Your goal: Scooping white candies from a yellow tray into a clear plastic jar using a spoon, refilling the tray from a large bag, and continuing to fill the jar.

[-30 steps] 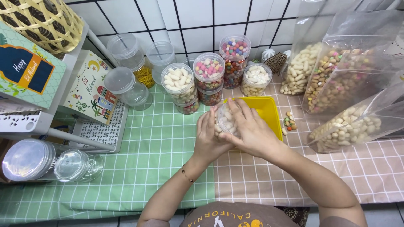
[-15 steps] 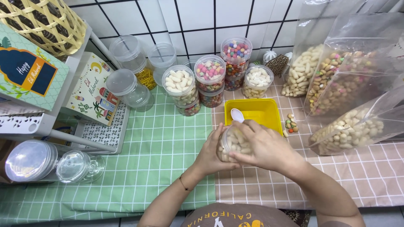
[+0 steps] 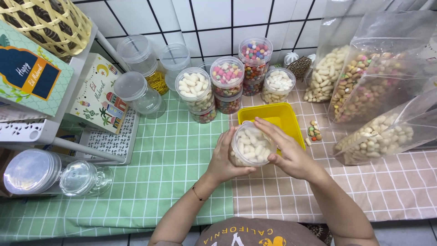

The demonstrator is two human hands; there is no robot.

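scanning from the far left: woven basket [image 3: 50, 23] up on the white shelf [image 3: 27, 132], patterned greeting boxes [image 3: 93, 95] leaning beneath it. two clear lidded tubs [image 3: 54, 173] lie on their sides at the shelf's foot, on the green checked cloth [image 3: 150, 182].

next over, empty clear jars [image 3: 136, 86] stand against the tiled wall [image 3: 214, 23], one with yellow bits at its bottom. beside them, stacked filled jars [image 3: 225, 82]: pale coated nuts, pink and mixed-colour candies, lids on.

centre: my left hand [image 3: 223, 159] cups the near side of a small clear jar [image 3: 251, 146], fingers curled around its wall, thumb low. thin bracelet [image 3: 199, 193] on that wrist. the jar is packed with pale coated nuts, tipped so its lidded face looks up at me. it is held off the table, just in front of the yellow tray [image 3: 282, 118], partly overlapping the tray's near edge in my view.

my right hand [image 3: 291, 152] wraps the jar's far side, fingers spread along the lid rim, fingertips pressing it. both hands are grasping the same jar; neither is loose.

right of the tray: a small scatter of loose nuts [image 3: 313, 131] on the beige checked cloth [image 3: 364, 191]. beyond, three big clear bags [image 3: 378, 91] lean against the wall, holding pale nuts and a mixed-colour batch, all well apart from my hands.
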